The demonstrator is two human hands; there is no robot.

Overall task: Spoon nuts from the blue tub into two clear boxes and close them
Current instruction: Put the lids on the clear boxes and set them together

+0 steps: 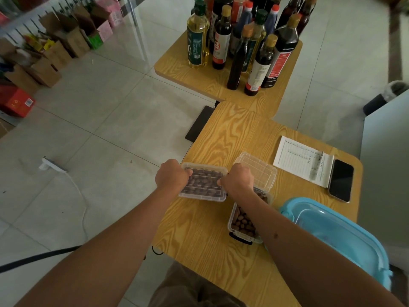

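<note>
At the near-left edge of the bench point(221, 251) sits the first clear box point(203, 183), full of nuts, with its lid on. We have our left hand point(171, 175) curled over its left end and our right hand point(238, 180) curled over its right end, fingers pressed down on the rim as if snapping the lid shut; we judge this box is at the closing step, though we cannot tell whether the clasps have caught.

Just to the right, under our right forearm, the second clear box point(243, 224) also holds nuts but stands open, its black clasp showing at the near end. A spare clear lid point(260, 170) lies just beyond it, touching or nearly touching the first box.

The blue tub point(340, 238) rests at the bench's right corner with its lid on, so we judge the spooning finished. No spoon shows.

What is left, as we read it: seat this lid fully, then cover and latch the second box.

Farther out lie a notepad point(298, 160) and a phone point(340, 180), and bottles point(243, 41) crowd the far bench.
</note>
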